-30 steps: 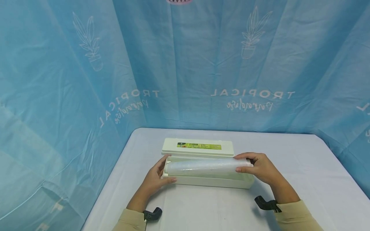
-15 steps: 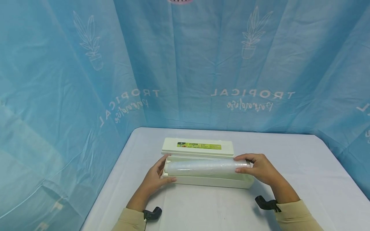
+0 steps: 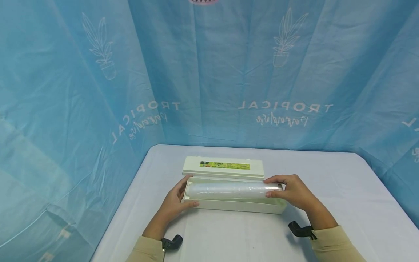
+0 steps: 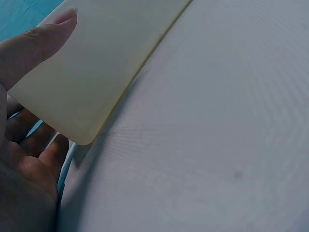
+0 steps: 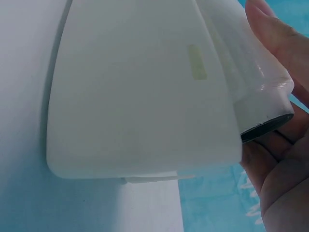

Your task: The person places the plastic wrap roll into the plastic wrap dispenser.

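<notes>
A long pale cream box (image 3: 242,206) lies without its lid on the white table. In it sits a roll of cling film (image 3: 229,189), its left end down inside and its right end raised slightly above the rim. My left hand (image 3: 175,202) grips the box's left end, thumb on the front wall and fingers behind. My right hand (image 3: 291,191) holds the roll's right end between thumb and fingers. In the right wrist view the roll's dark-edged open end (image 5: 268,126) sticks up beside the box wall (image 5: 140,96). The left wrist view shows my thumb on the box front (image 4: 106,58).
Just behind the box lies its cream lid (image 3: 222,173) with a yellow-green label (image 3: 226,165). A white cloth covers the table (image 3: 327,174). Blue printed curtains (image 3: 222,72) hang at the back and sides.
The roll's right end has come down a little and shifted slightly left, with my right hand following it. My left hand and the box stay in place.
</notes>
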Motion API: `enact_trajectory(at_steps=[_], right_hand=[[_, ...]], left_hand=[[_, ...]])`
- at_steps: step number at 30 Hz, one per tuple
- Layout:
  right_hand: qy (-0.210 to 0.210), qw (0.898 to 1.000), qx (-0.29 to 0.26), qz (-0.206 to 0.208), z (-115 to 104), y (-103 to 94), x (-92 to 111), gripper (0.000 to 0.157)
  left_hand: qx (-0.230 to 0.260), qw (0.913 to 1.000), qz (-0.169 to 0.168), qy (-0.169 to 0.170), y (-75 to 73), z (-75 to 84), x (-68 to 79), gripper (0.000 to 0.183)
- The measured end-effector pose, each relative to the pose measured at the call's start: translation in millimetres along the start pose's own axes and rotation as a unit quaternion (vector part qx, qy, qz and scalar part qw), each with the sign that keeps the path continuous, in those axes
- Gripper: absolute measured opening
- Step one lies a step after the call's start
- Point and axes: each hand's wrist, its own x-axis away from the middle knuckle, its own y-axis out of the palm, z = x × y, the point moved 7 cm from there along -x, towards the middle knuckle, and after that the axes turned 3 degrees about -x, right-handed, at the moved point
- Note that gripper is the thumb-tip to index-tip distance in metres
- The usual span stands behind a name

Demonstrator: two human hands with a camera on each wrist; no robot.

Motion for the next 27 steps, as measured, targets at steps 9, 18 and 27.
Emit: enact_trajectory(at_steps=[9, 18, 27], right_hand=[[0.01, 0.999, 0.032, -0.006, -0.8, 0.9, -0.2, 0.038], [0.022, 0.998, 0.048, -0.023, 0.9, 4.8, -1.0, 0.04], [0.018, 0.997, 0.056, -0.043, 4.0, 10.7, 0.0, 0.041]], left_hand=[[0.003, 1.0, -0.003, 0.003, -0.2, 1.5, -0.6, 0.112], [-0.001, 1.0, -0.001, 0.003, 0.1, 0.2, -0.7, 0.113], [-0.001, 1.0, 0.006, 0.006, 0.5, 0.8, -0.6, 0.113]])
